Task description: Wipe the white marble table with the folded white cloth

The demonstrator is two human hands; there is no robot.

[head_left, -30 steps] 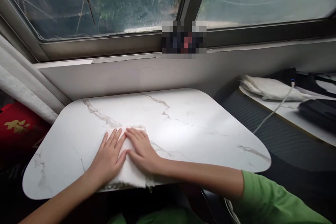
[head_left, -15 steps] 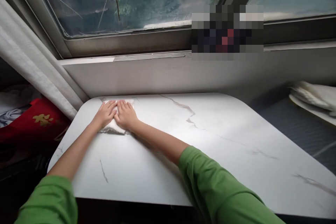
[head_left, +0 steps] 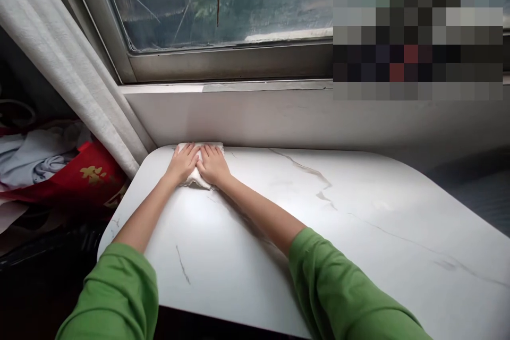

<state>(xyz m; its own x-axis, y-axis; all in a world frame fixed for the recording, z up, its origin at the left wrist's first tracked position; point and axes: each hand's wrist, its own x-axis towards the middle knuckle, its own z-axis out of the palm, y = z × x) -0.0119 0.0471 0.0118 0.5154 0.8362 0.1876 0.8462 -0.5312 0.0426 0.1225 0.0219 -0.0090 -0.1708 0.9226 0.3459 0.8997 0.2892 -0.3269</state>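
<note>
A white cloth lies on the white marble-patterned table, right at its far left edge by the wall. Flat on the cloth's left part rests my left hand, fingers stretched out and pointing away from me. Beside it my right hand presses down on the right part, also with straight fingers. The thumbs are close together in the middle. Both palms hide much of the cloth, whose near edge shows rumpled below them.
Beyond the table stand a low wall and a metal-framed window. A pale curtain hangs at the left. Under it sits a red bag with grey and white fabric. A pixelated patch covers the upper right.
Both hands have slid the cloth away from me, up to the table's far edge. The view has turned left, so things appear further right.
</note>
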